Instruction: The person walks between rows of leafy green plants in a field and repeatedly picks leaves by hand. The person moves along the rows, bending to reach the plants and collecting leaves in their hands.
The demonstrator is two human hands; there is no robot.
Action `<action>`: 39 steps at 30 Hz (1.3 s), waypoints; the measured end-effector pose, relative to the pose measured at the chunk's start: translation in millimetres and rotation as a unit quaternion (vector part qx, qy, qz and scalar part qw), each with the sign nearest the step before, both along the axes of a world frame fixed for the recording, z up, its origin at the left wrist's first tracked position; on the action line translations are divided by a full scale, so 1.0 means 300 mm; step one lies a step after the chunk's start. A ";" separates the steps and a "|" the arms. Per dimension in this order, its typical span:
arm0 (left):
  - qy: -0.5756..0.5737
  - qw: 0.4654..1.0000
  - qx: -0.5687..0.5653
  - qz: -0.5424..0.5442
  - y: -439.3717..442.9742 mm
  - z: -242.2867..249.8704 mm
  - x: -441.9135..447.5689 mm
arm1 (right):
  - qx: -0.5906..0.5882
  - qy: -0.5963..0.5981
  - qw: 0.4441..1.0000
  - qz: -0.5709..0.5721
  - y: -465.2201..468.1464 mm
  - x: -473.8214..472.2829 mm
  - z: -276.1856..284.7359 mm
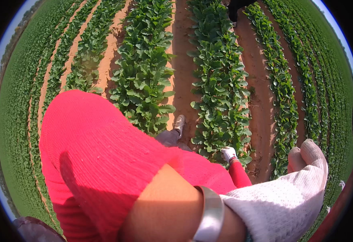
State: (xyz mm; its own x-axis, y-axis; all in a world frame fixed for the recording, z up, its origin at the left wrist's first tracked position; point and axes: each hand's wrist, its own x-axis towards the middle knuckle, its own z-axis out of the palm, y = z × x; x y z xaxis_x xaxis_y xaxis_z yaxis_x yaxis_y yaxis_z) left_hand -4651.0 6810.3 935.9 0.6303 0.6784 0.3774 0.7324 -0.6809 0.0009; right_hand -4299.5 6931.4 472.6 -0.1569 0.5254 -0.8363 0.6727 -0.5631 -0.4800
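Observation:
Close to the camera, my left arm in a red knit sleeve (103, 145) reaches across the view from left to right. A broad silver-coloured band (211, 213) circles its bare wrist. My left hand (297, 178) wears a whitish knit glove and is raised, its visible fingers bent; its palm side is hidden. Lower down, my right hand (229, 153), also in a white glove, is at the edge of a row of leafy green plants (222, 112). Its fingers are curled beside the leaves, and whether they grip a stem is too small to tell.
My shoe (179, 124) stands on the bare soil furrow (184, 75) between two crop rows. Another leafy row (146, 75) runs to the left. A person in dark clothing (234, 12) is at the far end, beside the right-hand row. More planted rows (285, 84) extend to the right.

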 end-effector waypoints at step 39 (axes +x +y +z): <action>-0.189 0.868 -0.290 0.357 -0.251 -0.430 -0.255 | -0.014 -0.027 0.998 -0.061 -0.070 0.206 0.062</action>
